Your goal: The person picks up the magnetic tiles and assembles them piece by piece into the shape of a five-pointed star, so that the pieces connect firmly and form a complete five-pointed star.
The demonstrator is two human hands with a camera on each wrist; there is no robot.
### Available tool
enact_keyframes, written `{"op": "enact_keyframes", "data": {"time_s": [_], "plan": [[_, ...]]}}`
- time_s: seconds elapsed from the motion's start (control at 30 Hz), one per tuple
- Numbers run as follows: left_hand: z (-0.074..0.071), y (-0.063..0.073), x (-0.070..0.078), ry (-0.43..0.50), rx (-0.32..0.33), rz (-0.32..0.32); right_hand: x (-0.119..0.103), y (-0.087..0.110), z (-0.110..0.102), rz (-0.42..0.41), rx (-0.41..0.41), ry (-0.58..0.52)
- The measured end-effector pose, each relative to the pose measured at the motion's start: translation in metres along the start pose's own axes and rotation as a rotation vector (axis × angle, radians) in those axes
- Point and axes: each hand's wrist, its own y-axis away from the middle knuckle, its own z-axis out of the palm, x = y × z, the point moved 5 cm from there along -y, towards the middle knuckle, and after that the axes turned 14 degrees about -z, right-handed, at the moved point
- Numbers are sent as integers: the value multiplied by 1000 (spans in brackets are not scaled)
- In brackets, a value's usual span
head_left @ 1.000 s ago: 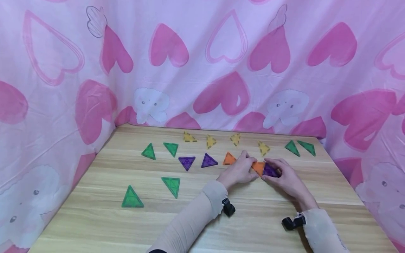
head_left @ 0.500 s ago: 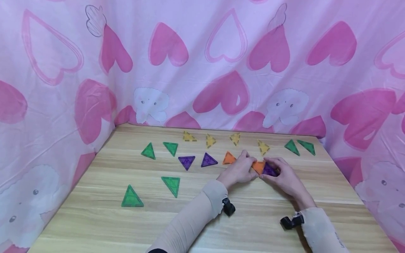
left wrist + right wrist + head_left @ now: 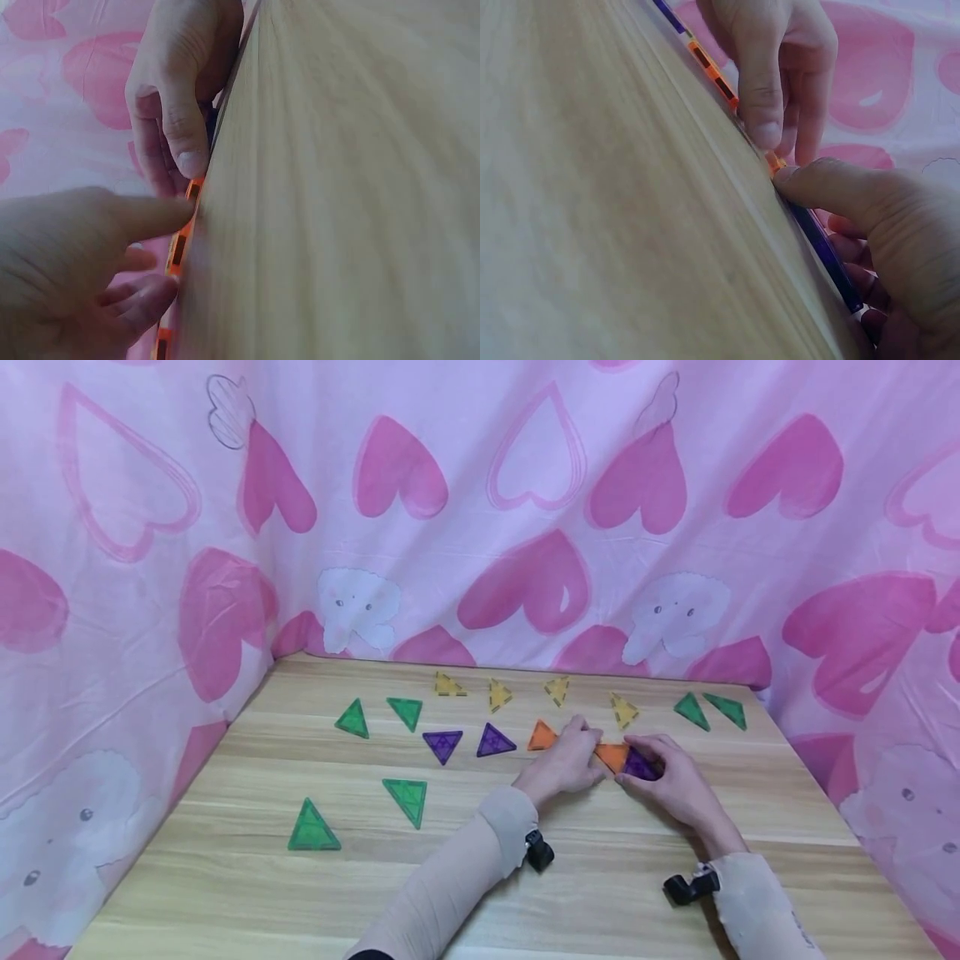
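An orange triangular magnetic tile (image 3: 612, 756) lies flat on the table between the two hands. My left hand (image 3: 567, 760) grips it at its left side, thumb at the near edge and fingers on the far side. A purple triangular magnetic tile (image 3: 639, 765) sits right against the orange one, its outer part covered by fingers. My right hand (image 3: 678, 781) holds this purple tile between thumb and curled fingers, with the thumb tip (image 3: 786, 175) right at the join. Another orange tile (image 3: 540, 737) shows just left of my left hand, partly hidden by it.
Two more purple tiles (image 3: 496, 741) continue the row leftward. Several yellow tiles (image 3: 557, 691) lie along the back. Green triangles lie at the back left (image 3: 352, 719), back right (image 3: 692, 711) and front left (image 3: 313, 827). A pink heart-print curtain (image 3: 480, 527) encloses the wooden table (image 3: 247, 893).
My right hand has slid very slightly left with the purple tile against the orange one. My left hand has shifted a touch left. The other tiles stay put.
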Motion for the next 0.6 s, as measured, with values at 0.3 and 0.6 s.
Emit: {"op": "enact_keyframes", "data": {"time_s": [0.3, 0.6], "plan": [[-43, 6, -38, 22, 220, -82, -1, -1, 2, 4, 21, 24], [-54, 17, -82, -71, 217, -112, -4, 2, 2, -32, 41, 64]]}}
